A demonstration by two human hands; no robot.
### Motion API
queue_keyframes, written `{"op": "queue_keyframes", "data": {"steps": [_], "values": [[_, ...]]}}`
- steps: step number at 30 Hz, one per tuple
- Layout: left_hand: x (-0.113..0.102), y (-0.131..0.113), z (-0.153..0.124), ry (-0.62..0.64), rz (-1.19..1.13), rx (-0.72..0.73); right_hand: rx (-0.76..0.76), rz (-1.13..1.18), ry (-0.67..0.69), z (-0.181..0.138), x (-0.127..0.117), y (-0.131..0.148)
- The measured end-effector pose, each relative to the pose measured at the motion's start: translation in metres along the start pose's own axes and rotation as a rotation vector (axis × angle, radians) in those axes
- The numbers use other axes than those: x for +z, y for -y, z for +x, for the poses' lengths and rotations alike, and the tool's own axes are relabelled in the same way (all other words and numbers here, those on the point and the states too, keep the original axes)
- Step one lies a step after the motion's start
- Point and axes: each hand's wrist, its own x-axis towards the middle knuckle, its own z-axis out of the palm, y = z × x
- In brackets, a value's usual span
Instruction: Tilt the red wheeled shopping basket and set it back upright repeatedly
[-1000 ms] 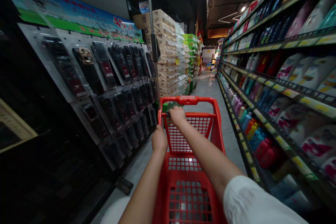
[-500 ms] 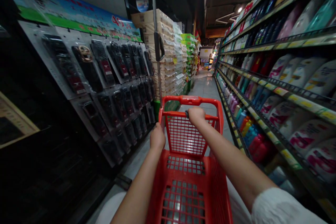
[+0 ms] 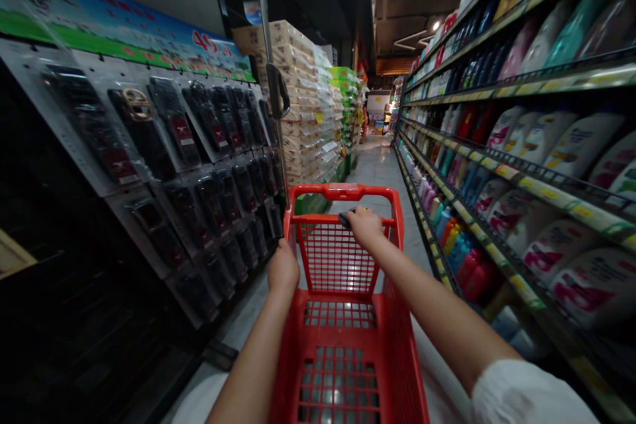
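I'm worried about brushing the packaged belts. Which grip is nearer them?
Left. The left grip is at the left of the red cart, toward the belts; the right grip is farther across, at its crossbar.

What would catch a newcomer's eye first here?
The red basket stands out, lower middle, with the left hand at its left edge and the right hand holding a dark object near its far end. Next come bottles crowding the right side and packaged belts under a blue-and-green banner on the left.
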Motion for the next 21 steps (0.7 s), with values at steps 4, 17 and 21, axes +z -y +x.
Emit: {"op": "queue_keyframes", "data": {"steps": [4,17,21], "values": [[-0.010,-0.014,0.011,0.000,0.053,-0.053,0.103,-0.016,0.051,-0.015,-0.004,-0.050],[0.002,-0.023,0.047,-0.302,-0.041,-0.039,0.274,0.198,-0.259,0.074,-0.029,-0.107],[0.006,-0.022,0.046,-0.319,-0.026,-0.046,0.327,0.156,-0.082,0.092,-0.008,-0.100]]}}
